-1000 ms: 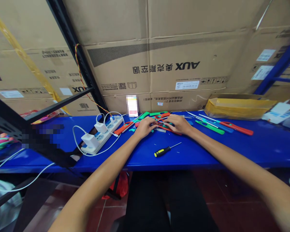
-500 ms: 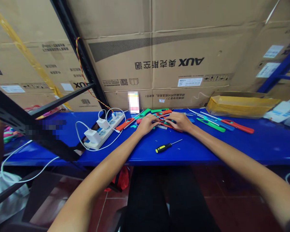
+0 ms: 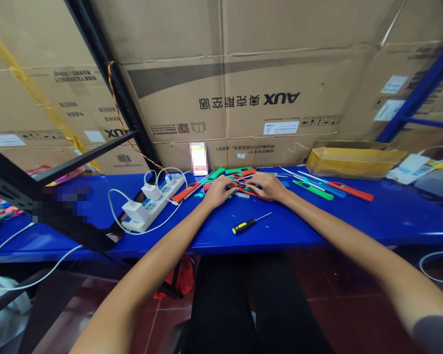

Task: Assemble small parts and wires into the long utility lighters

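Observation:
My left hand and my right hand meet at the middle of the blue table, over a small heap of coloured lighter parts. The fingers of both are bent into a pinch and face each other. Between them is something small and thin that I cannot make out. A red lighter shell lies just behind the fingers, and a green shell is beyond my left hand. Close to the fingertips lie a few small metal pieces. Nearer to me rests a black and yellow screwdriver, untouched.
A white power strip with chargers and looping cables stands left, beside a black metal post. Long-necked lighters, among them a red one and a green one, lie right. A lit phone leans against the cardboard behind.
The view has turned slightly to the right, so everything sits a little further left. The person's arm at the left edge is out of view. My hands stay together with small finger movements.

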`<state>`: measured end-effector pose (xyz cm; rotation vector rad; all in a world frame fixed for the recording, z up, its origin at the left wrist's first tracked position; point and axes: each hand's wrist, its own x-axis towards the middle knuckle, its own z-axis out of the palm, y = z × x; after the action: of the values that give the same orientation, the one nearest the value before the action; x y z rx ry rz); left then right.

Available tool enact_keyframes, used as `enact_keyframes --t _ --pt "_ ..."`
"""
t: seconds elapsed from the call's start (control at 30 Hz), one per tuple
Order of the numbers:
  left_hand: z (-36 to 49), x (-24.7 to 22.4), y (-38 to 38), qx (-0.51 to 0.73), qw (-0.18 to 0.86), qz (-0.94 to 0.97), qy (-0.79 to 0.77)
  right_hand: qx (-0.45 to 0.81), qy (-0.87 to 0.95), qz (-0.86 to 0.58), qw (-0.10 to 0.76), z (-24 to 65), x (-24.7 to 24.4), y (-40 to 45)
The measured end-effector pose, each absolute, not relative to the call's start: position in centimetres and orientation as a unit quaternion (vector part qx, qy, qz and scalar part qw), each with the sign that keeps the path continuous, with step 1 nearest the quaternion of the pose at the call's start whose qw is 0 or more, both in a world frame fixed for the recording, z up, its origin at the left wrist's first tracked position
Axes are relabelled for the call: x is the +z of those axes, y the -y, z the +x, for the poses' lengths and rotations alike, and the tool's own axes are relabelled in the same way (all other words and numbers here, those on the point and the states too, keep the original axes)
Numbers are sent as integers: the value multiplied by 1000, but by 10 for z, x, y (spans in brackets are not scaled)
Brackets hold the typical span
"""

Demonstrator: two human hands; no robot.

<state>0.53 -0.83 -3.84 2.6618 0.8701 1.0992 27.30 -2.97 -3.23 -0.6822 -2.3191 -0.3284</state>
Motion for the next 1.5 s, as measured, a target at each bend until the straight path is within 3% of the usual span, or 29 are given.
enact_keyframes --t 1.5 --pt "9 -37 15 364 81 878 -299 -111 898 -275 325 272 -35 29"
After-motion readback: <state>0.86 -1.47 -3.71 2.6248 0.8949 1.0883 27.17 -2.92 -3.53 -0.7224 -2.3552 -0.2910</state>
